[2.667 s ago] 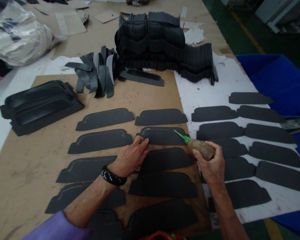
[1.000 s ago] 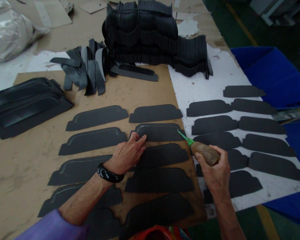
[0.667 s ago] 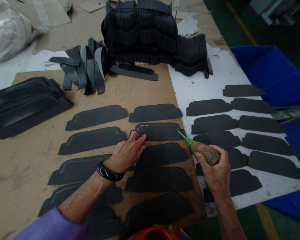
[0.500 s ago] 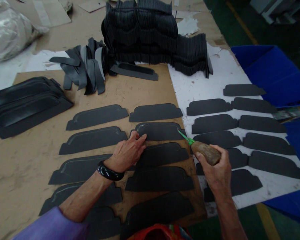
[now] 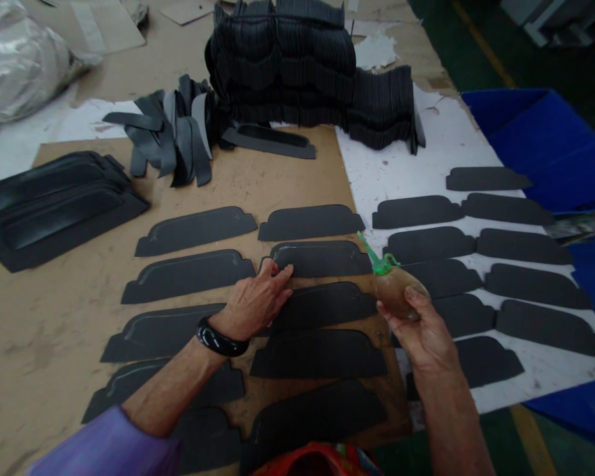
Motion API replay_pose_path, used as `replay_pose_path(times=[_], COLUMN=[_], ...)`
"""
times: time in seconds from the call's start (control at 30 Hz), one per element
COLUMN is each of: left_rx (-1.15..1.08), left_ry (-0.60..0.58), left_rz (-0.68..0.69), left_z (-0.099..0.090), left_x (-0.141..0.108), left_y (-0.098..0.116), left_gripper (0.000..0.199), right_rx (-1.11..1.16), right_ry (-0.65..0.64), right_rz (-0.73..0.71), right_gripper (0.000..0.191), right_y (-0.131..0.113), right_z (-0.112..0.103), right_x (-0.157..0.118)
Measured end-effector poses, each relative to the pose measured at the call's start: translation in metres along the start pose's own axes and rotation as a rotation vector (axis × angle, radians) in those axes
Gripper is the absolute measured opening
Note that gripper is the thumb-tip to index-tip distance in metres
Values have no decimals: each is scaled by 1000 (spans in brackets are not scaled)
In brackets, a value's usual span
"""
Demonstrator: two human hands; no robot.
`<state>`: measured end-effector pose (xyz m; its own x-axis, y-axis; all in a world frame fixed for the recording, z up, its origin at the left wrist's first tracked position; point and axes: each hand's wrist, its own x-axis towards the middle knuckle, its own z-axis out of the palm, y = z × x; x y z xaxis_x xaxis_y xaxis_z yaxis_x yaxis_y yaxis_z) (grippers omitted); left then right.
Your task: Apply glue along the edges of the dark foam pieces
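Observation:
My right hand (image 5: pixel 424 327) is wrapped round a brownish glue bottle (image 5: pixel 396 291) with a green nozzle. The nozzle points up and left, its tip just above the right end of a dark grey flat piece (image 5: pixel 327 260). A thin pale line runs along that piece's upper edge. My left hand (image 5: pixel 258 294), with a black bangle at the wrist, rests on the piece's left end, index finger stretched out and thumb apart from it. Similar dark pieces (image 5: pixel 188 272) lie in columns around, several with pale lines near their edges.
Rows of plain dark pieces (image 5: pixel 520 246) lie on white paper at right. A large stack of black parts (image 5: pixel 287 66) stands at the back, beside loose grey strips (image 5: pixel 178 139). Moulded black parts (image 5: pixel 54 205) are piled at left. Blue bins (image 5: pixel 540 145) flank the table's right edge.
My right hand has tilted the bottle more upright, so its nozzle has lifted off the piece's right end. My left hand stays on the same piece.

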<state>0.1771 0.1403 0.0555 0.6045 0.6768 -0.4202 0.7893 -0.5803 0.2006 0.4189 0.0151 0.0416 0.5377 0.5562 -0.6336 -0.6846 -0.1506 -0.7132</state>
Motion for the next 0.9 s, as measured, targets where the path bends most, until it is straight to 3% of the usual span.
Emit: replay_pose_path(times=[0.53,0.67,0.9], left_rx=[-21,-45,-23], left_ry=[29,37,35], left_rz=[4,7,16], left_z=[4,5,0], left_x=[2,4,5], left_y=[-3,-4,-7], left_gripper=[37,35,33], right_rx=[38,73,8], right_ry=[45,-25,-2], right_rz=[-33,-8,14], right_gripper=[33,33,29], right_y=[-14,-20,-11], right_z=[-2,1,2], right_x=[7,2,-3])
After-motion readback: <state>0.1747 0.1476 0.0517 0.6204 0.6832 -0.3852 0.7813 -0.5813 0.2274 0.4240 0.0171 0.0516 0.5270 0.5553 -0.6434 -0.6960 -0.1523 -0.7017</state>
